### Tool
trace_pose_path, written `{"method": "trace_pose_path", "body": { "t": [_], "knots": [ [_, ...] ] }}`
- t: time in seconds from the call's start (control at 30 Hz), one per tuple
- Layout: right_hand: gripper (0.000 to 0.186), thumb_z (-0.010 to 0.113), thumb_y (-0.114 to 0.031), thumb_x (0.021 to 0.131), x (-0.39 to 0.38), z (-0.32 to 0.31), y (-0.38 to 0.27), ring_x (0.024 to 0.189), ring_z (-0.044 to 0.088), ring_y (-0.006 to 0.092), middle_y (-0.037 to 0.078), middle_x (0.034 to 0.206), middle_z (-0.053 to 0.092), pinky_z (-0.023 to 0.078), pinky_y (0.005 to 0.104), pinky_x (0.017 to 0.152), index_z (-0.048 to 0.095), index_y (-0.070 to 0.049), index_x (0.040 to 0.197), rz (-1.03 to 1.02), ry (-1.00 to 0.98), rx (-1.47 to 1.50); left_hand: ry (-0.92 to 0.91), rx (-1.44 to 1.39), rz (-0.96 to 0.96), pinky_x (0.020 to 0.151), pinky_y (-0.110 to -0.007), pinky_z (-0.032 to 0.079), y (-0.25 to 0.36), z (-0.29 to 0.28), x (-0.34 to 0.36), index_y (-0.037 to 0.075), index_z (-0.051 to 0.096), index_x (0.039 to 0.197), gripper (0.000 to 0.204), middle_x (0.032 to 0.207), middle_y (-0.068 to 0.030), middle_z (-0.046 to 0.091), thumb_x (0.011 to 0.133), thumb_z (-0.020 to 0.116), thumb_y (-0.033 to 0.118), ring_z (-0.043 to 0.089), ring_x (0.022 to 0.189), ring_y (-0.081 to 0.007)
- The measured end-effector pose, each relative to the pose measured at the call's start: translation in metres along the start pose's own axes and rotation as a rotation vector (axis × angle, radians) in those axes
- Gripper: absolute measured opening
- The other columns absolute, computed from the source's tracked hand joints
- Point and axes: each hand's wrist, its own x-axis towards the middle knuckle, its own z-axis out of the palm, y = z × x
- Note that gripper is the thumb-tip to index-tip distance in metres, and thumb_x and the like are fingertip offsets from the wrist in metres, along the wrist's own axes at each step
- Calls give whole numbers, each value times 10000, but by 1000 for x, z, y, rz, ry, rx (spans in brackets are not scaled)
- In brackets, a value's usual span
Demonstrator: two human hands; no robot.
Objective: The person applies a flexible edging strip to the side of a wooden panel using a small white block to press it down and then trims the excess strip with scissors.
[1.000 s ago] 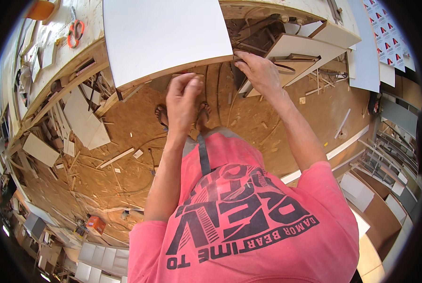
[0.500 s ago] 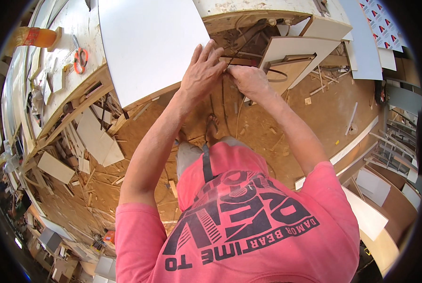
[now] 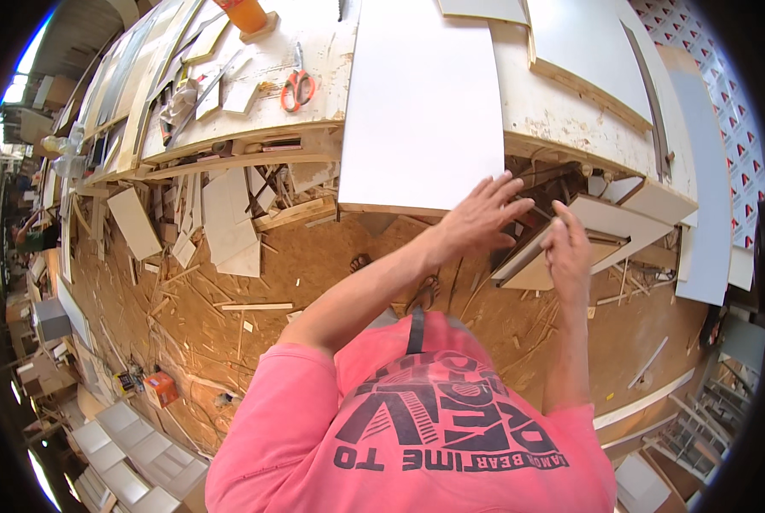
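A white panel (image 3: 421, 111) lies on the workbench, its near edge jutting out over the floor. My left hand (image 3: 488, 214) is open by the panel's near right corner, fingers spread and pointing right. Whether it touches the panel I cannot tell. Apart from the panel, my right hand (image 3: 568, 246) is raised to the right of it. Its index finger points up while the other fingers are curled in; anything inside them is hidden. Below and beyond that hand, a white-faced board with brown edges (image 3: 626, 224) leans at the bench's front.
Scissors with orange handles (image 3: 297, 91) and an orange container (image 3: 244, 15) sit on the bench (image 3: 327, 51) to the left. More white panels (image 3: 583, 47) lie at right. Offcuts (image 3: 233, 227) are piled under the bench, and wood scraps litter the brown floor (image 3: 331, 256).
My hands, close together at the panel's right edge before, have parted. The right has lifted away and the left's fingers have spread. The view has swung left, so the panel appears further right.
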Motion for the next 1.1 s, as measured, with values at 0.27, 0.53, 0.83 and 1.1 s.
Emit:
{"method": "trace_pose_path", "body": {
  "t": [0.27, 0.53, 0.83, 1.1],
  "knots": [
    [488, 490, -166, 995, -33, 47, -149, 444, 334, 15, -12, 605, 503, 270, 170, 361, 323, 11, 1418, -498, -63, 600, -366, -1018, -282, 980, -424, 416, 83, -59, -53, 31, 478, 1325, 514, 1200, -206, 570, 920, 589, 328, 536, 1155, -314],
    [472, 445, -245, 1015, 66, 102, -265, 622, 449, 92, 84, 816, 529, 416, 218, 586, 358, 44, 1378, -904, -105, 754, 17, -1148, -492, 759, -267, 454, 5, -166, -104, 43, 569, 1245, 312, 927, -18, 585, 981, 510, 200, 541, 822, -94],
    [687, 505, -365, 982, 125, 345, -242, 1033, 624, 277, 231, 1284, 516, 515, 348, 875, 172, -28, 1479, -474, -6, 280, 987, -670, -381, 538, -187, 399, -187, -424, -191, 69, 586, 1183, 223, 716, 49, 506, 976, 542, 137, 472, 578, -35],
    [655, 664, -315, 845, 141, 525, -146, 1297, 386, 339, 204, 1386, 413, 330, 432, 1080, 414, -60, 1394, -503, -338, -713, 820, -344, -897, 490, -217, 374, -375, -531, -274, 45, 582, 1189, 261, 736, 31, 511, 943, 569, 129, 456, 602, -45]
  ]
}}
